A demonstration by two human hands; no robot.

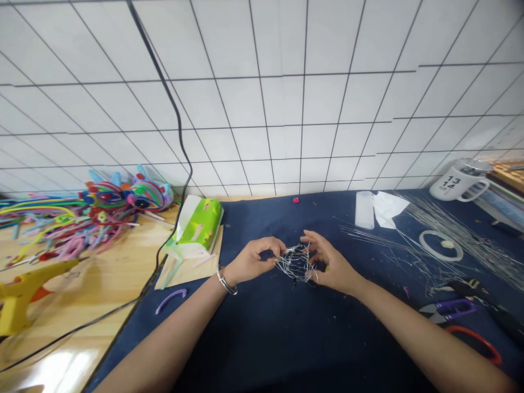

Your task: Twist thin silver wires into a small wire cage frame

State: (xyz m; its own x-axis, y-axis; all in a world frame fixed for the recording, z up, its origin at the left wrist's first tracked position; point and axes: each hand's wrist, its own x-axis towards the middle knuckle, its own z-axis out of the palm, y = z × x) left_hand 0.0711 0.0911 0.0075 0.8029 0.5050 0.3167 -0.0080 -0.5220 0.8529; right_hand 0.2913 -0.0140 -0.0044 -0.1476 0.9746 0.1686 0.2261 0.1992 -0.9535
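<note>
A small cage-like frame of bent silver wire (293, 264) is held up between my hands over the dark blue cloth (278, 333). My left hand (257, 258) pinches its narrow left end between thumb and fingers. Around the wider right end curve the thumb and fingers of my right hand (331, 264), gripping the wires there. Loose wire ends stick out on the right side. A small dark bit shows at the frame's lower edge, too small to name.
Left are a green tissue pack (200, 222), a yellow glue gun (28, 289), colourful pipe cleaners (73, 229) and a black cable (177, 114). A purple curved piece (171, 299) lies nearby. Right are loose wires (462, 234), purple-handled snips (454, 309), red-handled scissors (493, 349) and a white mug (454, 183).
</note>
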